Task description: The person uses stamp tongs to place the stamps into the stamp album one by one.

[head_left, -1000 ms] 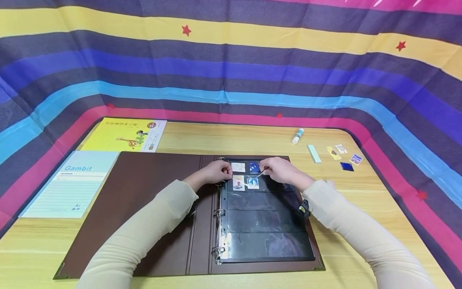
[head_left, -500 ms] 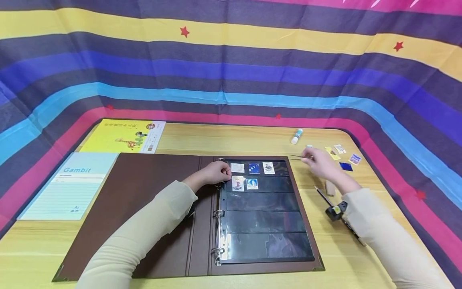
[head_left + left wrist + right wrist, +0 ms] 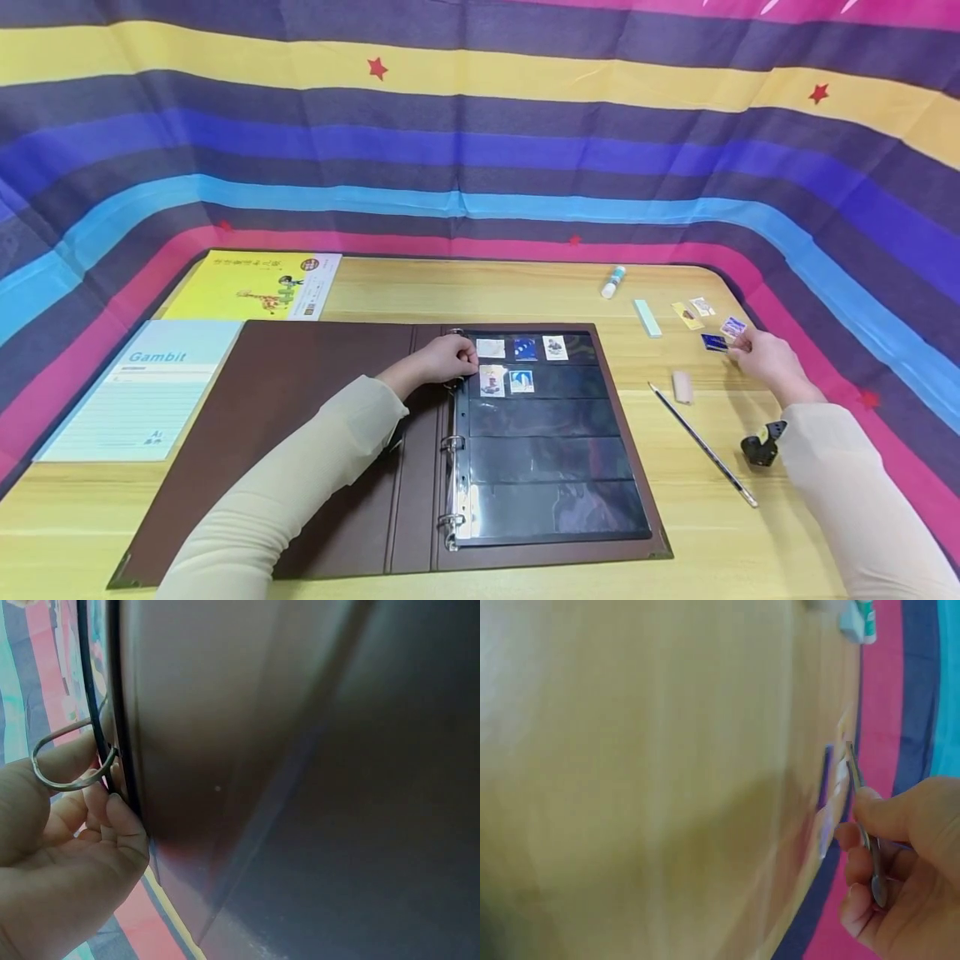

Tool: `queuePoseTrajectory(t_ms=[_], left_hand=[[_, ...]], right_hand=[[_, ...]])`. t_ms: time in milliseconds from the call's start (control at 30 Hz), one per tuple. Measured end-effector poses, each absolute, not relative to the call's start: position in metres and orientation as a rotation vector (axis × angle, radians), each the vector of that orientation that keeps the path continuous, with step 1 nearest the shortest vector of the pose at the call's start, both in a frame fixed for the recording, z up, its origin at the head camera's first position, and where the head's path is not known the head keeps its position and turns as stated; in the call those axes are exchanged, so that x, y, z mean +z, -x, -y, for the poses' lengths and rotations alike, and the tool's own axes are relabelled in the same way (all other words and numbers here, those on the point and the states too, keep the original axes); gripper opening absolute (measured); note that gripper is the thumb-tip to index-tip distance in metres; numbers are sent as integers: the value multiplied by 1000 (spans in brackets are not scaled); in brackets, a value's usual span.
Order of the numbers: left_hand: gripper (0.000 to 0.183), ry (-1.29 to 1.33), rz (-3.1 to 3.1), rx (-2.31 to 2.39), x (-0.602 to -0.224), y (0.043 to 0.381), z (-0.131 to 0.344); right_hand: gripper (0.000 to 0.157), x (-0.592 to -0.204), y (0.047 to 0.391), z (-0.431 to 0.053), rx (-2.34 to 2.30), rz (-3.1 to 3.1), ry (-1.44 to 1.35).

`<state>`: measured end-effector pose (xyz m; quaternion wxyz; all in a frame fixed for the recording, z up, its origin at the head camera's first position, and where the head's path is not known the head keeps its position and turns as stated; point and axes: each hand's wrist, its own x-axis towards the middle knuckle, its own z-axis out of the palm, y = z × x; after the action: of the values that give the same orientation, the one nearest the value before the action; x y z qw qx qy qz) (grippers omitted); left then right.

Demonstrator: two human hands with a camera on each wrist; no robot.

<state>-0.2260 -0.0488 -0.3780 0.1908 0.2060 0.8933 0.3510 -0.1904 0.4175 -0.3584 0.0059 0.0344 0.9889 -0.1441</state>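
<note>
My left hand [image 3: 448, 358] pinches the inner top edge of a black stamp album page [image 3: 543, 458]. Beside those fingers stands a metal binder ring [image 3: 54, 784], in the left wrist view. Five-pocket strips cross the page; several stamps, such as a portrait stamp [image 3: 556, 348] and a blue-and-white stamp [image 3: 522, 382], sit in its top two rows. At the table's right, my right hand [image 3: 772, 362] holds metal tweezers [image 3: 862, 795] between thumb and fingers. Their tips are close over the loose stamps, near a dark blue stamp [image 3: 714, 342] and a purple stamp [image 3: 732, 327].
A yellow stamp [image 3: 686, 316] and a pale stamp [image 3: 702, 306] lie farther back. Nearby are a glue stick [image 3: 613, 282], a mint-coloured bar [image 3: 647, 318], an eraser [image 3: 682, 387] and a pencil [image 3: 703, 444]. A notepad [image 3: 142, 408] and yellow book [image 3: 240, 283] lie left of the brown binder [image 3: 315, 467].
My right hand has left the page's top row, where the portrait stamp now shows, and moved right with the tweezers to the loose stamps. My left hand has stayed put.
</note>
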Motion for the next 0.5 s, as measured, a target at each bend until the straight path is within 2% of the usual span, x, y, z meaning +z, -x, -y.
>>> queuePoseTrajectory(t_ms=[367, 500], left_hand=[[4, -587, -2503, 996, -380, 227, 49], [4, -586, -2495, 1012, -381, 227, 49]], right_hand=[[12, -365, 188, -418, -430, -3045, 113], [16, -361, 182, -417, -448, -3053, 55]])
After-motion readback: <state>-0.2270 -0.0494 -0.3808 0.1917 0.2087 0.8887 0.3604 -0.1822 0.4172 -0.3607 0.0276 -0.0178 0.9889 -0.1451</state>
